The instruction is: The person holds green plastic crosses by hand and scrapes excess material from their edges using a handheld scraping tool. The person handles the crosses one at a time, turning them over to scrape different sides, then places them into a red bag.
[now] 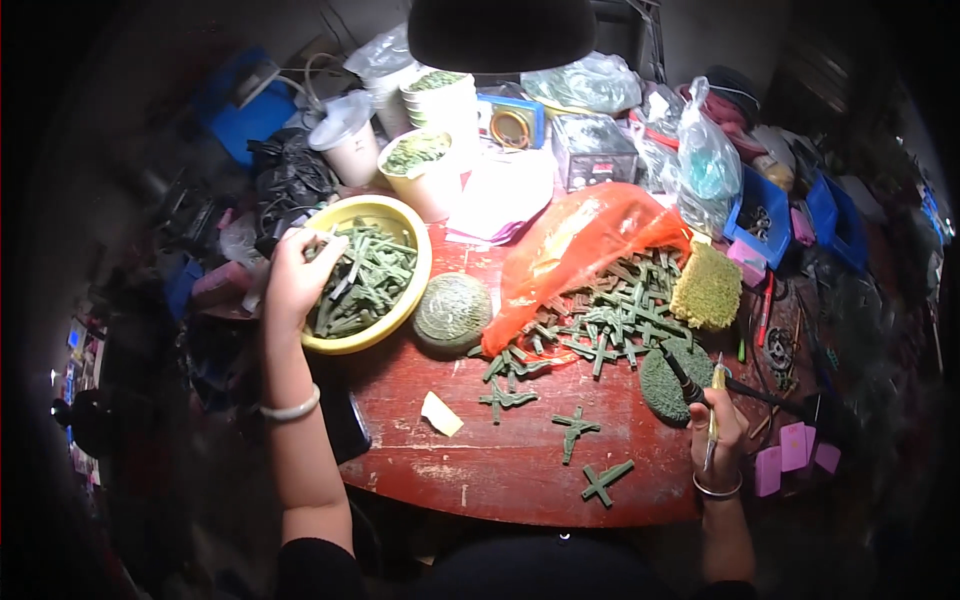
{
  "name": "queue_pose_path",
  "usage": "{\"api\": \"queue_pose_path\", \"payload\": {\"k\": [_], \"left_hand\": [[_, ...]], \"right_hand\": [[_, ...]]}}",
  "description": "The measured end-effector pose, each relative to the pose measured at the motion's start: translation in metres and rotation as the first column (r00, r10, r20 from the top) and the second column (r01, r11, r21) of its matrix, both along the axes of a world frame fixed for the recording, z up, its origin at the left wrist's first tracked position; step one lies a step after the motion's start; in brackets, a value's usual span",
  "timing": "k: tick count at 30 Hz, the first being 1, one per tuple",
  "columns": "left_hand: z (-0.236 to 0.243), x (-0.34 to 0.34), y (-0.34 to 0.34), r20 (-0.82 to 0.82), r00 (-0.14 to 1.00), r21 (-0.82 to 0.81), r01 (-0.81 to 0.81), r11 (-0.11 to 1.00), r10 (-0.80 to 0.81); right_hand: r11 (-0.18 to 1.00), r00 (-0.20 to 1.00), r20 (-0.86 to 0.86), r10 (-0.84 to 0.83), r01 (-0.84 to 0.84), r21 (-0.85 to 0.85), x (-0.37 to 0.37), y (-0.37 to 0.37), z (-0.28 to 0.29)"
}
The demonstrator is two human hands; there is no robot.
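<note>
At the left, my left hand reaches over the rim of a yellow bowl heaped with thin green pieces. Its fingers are bent together among the pieces; what they pinch is hidden. My right hand is closed around a black pen-like tool and a thin pale metal tool. The black tool's tip points at a round green textured pad. Several green crucifixes lie loose on the red table, one crucifix near the middle and a plainer cross by the front edge.
An orange-red plastic bag spills more green crosses. Around it are a round pad, a yellow-green sponge block and a cream scrap. White tubs, a control box and blue bins crowd the back. A lamp hangs overhead.
</note>
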State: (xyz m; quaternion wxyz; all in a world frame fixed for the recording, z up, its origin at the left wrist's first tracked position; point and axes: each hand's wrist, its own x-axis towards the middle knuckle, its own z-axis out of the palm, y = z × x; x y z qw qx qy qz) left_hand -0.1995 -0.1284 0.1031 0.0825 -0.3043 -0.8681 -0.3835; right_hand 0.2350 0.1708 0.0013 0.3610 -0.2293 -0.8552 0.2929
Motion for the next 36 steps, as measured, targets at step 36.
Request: {"api": "queue_pose_path", "payload": {"k": [36], "left_hand": [[-0.095,0.206,0.12,0.536,0.048,0.843,0.034,0.537,-0.843]], "right_hand": [[0.925,0.961,-0.176,0.213,-0.256,-0.279,-0.071,-0.033,0.037]]}}
